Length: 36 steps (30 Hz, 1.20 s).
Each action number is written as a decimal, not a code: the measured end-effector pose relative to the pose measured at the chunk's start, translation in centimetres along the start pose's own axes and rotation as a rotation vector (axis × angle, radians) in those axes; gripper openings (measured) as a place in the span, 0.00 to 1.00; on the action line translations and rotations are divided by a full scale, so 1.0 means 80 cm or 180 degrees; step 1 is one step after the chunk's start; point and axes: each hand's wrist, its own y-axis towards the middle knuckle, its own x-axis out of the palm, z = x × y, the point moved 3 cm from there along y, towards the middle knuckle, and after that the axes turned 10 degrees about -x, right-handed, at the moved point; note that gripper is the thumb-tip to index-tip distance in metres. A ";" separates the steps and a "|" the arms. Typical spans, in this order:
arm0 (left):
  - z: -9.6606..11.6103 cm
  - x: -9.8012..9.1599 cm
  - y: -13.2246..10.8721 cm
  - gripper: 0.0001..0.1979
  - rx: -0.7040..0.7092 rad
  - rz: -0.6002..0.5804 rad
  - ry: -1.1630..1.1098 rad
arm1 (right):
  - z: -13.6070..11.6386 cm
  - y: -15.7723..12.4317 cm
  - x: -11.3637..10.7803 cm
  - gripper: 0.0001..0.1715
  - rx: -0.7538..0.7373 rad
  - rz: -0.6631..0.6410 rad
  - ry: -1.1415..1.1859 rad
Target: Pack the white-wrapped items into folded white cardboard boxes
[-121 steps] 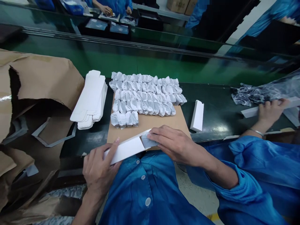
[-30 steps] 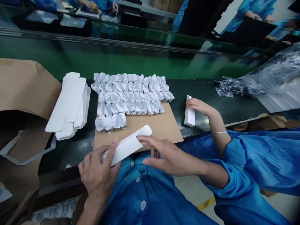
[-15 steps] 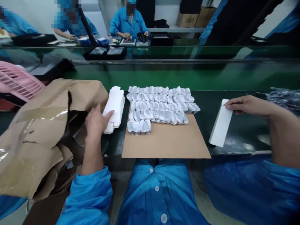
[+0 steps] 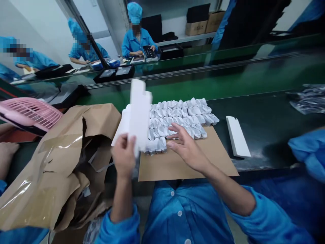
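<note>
My left hand [image 4: 124, 154] pinches a flat white folded carton [image 4: 139, 113] by its lower edge and holds it upright. Behind it lies a stack of similar white flat cartons [image 4: 121, 127], partly covered. My right hand [image 4: 186, 147] is in the air with fingers apart, over the front rows of small white wrapped pieces [image 4: 188, 118]. Those pieces stand in several rows on a brown cardboard sheet [image 4: 198, 167]. To the right, a long narrow white box [image 4: 237, 137] lies alone on the dark table.
A torn brown paper-covered carton [image 4: 61, 145] takes up the left side, with a pink plastic fan or basket [image 4: 30, 113] behind it. Clear plastic bags [image 4: 308, 98] lie at far right. Across the green conveyor [image 4: 175, 86], co-workers in blue [image 4: 138, 40] sit. Another person's hand [image 4: 8, 152] shows at far left.
My left hand has lifted a flat white carton from the stack. My right hand has let go of the long white box on the right and moved to the middle. The view has tilted.
</note>
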 end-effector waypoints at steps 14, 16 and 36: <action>-0.048 -0.021 -0.074 0.15 -0.0809 -0.2116 -0.1454 | -0.021 -0.052 -0.029 0.44 -0.1141 -0.1883 -0.2242; -0.048 -0.012 -0.073 0.17 -0.0897 -0.2412 -0.1531 | -0.025 -0.059 -0.021 0.46 -0.1483 -0.1853 -0.2569; -0.026 -0.001 -0.067 0.05 -0.0236 -0.2457 -0.0945 | -0.022 -0.077 -0.020 0.21 -0.2321 -0.1672 -0.2923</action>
